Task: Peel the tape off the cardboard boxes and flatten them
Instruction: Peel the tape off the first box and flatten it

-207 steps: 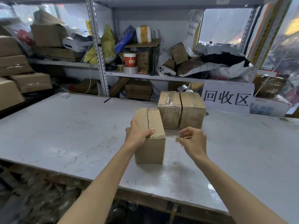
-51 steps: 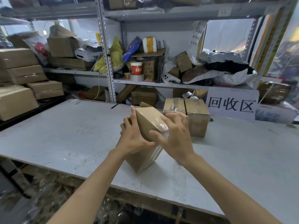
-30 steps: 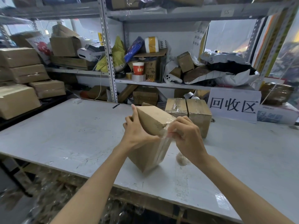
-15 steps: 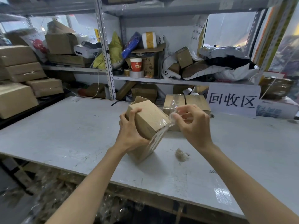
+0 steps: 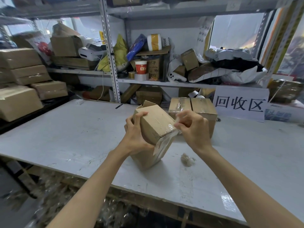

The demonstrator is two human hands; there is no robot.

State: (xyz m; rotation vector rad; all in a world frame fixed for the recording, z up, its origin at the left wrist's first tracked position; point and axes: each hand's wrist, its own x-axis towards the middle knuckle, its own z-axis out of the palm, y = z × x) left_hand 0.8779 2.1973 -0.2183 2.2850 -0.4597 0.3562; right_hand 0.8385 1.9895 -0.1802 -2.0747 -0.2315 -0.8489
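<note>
A small brown cardboard box (image 5: pixel 155 125) stands tilted on one lower corner on the grey table (image 5: pixel 74 137). My left hand (image 5: pixel 135 134) grips its left side. My right hand (image 5: pixel 191 127) pinches a strip of clear tape (image 5: pixel 164 142) at the box's right edge; the loose tape hangs down the box's front face. A flap at the box's far end stands open. Behind it sit two taped boxes (image 5: pixel 193 111) side by side.
A crumpled ball of tape (image 5: pixel 187 159) lies on the table right of the box. A white sign (image 5: pixel 241 103) with characters stands at the back right. Metal shelves (image 5: pixel 111 66) packed with boxes, bags and tape rolls rise behind. Stacked cartons (image 5: pixel 21 83) sit at the left.
The box went from upright on the table to tilted in my left hand. My right hand has pulled clear tape off its edge, and a tape ball now lies on the table.
</note>
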